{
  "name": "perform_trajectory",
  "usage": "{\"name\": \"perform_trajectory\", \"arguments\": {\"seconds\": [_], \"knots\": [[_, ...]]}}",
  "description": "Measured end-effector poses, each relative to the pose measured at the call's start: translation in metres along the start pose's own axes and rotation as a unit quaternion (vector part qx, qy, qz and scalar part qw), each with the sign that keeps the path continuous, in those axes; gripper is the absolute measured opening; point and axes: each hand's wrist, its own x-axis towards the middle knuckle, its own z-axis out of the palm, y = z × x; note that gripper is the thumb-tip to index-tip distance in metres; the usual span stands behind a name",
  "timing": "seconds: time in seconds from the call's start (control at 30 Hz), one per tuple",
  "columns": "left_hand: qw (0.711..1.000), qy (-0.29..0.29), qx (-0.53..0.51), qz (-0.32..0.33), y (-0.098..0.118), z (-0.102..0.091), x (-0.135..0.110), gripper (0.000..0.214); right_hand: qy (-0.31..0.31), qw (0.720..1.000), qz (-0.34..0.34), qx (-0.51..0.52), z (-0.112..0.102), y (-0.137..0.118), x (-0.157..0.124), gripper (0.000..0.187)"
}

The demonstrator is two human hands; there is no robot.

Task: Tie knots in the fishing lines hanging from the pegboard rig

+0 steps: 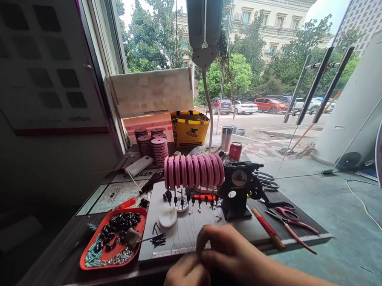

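My right hand (227, 249) and left hand (187, 279) pinch together at six o'clock on the white board (186, 228), fingers narrowed on a thin line, barely visible, running from the pink spools (194, 171) at twelve o'clock, keeping it taut.

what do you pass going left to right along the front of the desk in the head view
red tray of small parts → white round dish → the person's hands → red-handled tool → red scissors
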Motion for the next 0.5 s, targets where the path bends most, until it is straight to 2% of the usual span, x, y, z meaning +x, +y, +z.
{"name": "perform_trajectory", "arguments": {"seconds": [0.03, 0.07, 0.1, 0.13, 0.17, 0.2, 0.27, 0.3, 0.33, 0.4, 0.5], "knots": [[0.979, -0.029, -0.135, -0.153, 0.000, 0.000, 0.002, 0.018, -0.010, 0.996, -0.040, -0.083, -0.001, 0.000, -0.005, 0.005], [0.914, -0.057, -0.266, -0.301, 0.000, 0.001, 0.005, 0.014, -0.025, 0.979, -0.092, -0.180, -0.002, 0.002, -0.010, 0.005], [0.825, -0.081, -0.370, -0.420, 0.001, 0.001, 0.008, 0.012, -0.046, 0.947, -0.150, -0.281, -0.002, 0.005, -0.015, 0.004], [0.740, -0.103, -0.441, -0.498, 0.001, 0.002, 0.011, 0.012, -0.067, 0.902, -0.210, -0.372, -0.003, 0.010, -0.019, 0.006], [0.678, -0.120, -0.482, -0.543, 0.001, 0.002, 0.014, 0.011, -0.078, 0.853, -0.271, -0.439, -0.003, 0.016, -0.022, 0.010], [0.644, -0.133, -0.503, -0.561, 0.002, 0.002, 0.018, 0.010, -0.076, 0.805, -0.326, -0.490, -0.003, 0.022, -0.024, 0.016], [0.628, -0.153, -0.524, -0.555, 0.004, 0.001, 0.023, 0.008, -0.035, 0.729, -0.413, -0.545, -0.002, 0.034, -0.025, 0.033], [0.620, -0.157, -0.534, -0.553, 0.005, 0.001, 0.025, 0.008, -0.014, 0.706, -0.440, -0.555, -0.001, 0.039, -0.025, 0.042], [0.613, -0.159, -0.544, -0.551, 0.007, 0.000, 0.026, 0.008, 0.006, 0.695, -0.456, -0.557, 0.000, 0.042, -0.025, 0.050], [0.602, -0.159, -0.560, -0.546, 0.010, -0.002, 0.027, 0.008, 0.026, 0.693, -0.460, -0.554, 0.003, 0.046, -0.024, 0.056], [0.592, -0.154, -0.584, -0.534, 0.012, -0.004, 0.026, 0.007, 0.053, 0.705, -0.459, -0.539, 0.006, 0.050, -0.026, 0.056]]}}
